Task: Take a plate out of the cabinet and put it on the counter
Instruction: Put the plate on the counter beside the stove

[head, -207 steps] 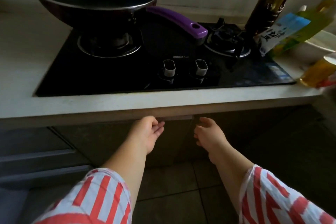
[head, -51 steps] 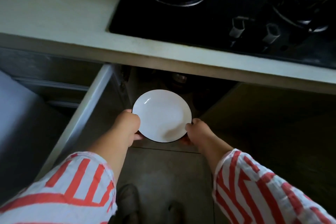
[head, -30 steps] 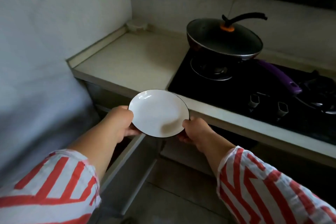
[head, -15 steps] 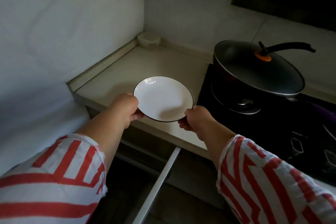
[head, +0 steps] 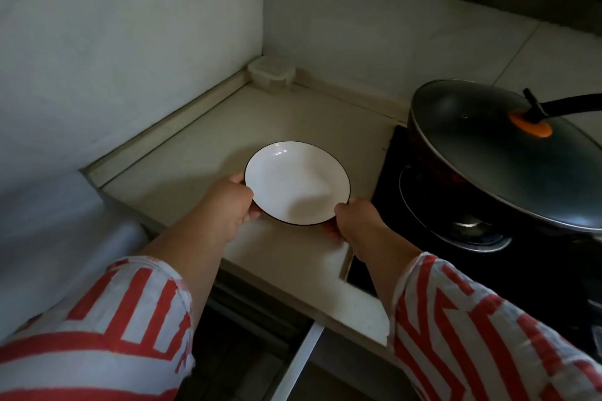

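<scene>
Pale counter [head: 202,153] fills the corner where two light walls meet, and from my remote seat I judge the job to be nearly finished. I see the white plate [head: 296,182] with its thin dark rim already out of the cabinet and held over the bare stretch of counter, just left of the black hob [head: 423,254]. My left hand [head: 228,205] clasps the plate's left edge, fingers curled under and thumb on the rim; my right hand [head: 355,221] pinches the near right edge in the same way. Whether the plate's base is touching the counter I cannot tell: its soft shadow sits close beneath it, so I reckon it is hovering very low or just landing. What is left, as I read it, is to settle it flat and let go with both hands. Below the counter's front edge a pale cabinet door [head: 299,365] stands open, so closing it may follow. A lidded wok [head: 488,153] sits on the hob near the plate's right side, and a small plastic box [head: 272,73] rests well apart in the far corner.
</scene>
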`<state>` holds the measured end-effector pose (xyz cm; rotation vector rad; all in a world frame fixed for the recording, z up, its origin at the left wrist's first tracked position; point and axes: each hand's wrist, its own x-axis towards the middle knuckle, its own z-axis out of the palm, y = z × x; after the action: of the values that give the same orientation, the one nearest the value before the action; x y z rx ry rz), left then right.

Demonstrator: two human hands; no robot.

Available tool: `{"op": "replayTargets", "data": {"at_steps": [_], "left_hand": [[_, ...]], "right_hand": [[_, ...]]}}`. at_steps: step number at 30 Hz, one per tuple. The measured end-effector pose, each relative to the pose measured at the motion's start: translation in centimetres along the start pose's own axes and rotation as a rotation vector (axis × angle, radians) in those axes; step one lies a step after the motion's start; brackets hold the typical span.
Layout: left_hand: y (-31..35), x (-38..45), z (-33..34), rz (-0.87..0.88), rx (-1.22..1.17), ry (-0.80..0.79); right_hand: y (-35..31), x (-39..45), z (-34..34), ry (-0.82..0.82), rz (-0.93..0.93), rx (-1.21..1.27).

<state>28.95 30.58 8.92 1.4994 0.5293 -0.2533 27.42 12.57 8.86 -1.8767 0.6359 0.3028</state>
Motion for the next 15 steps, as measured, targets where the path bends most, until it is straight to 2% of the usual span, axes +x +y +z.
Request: {"op": "replayTargets", "data": {"at_steps": [10,15], "left_hand": [[-0.4,2.2,1.1,0.010,0.034,0.049],[-0.7,2.6,1.2,0.002,0.040,0.068]], "right_hand": [[0.6,2.2,0.0,-0.005,0.028,0.053],[0.4,2.3,0.4,-0.059,-0.007,0.045]]}}
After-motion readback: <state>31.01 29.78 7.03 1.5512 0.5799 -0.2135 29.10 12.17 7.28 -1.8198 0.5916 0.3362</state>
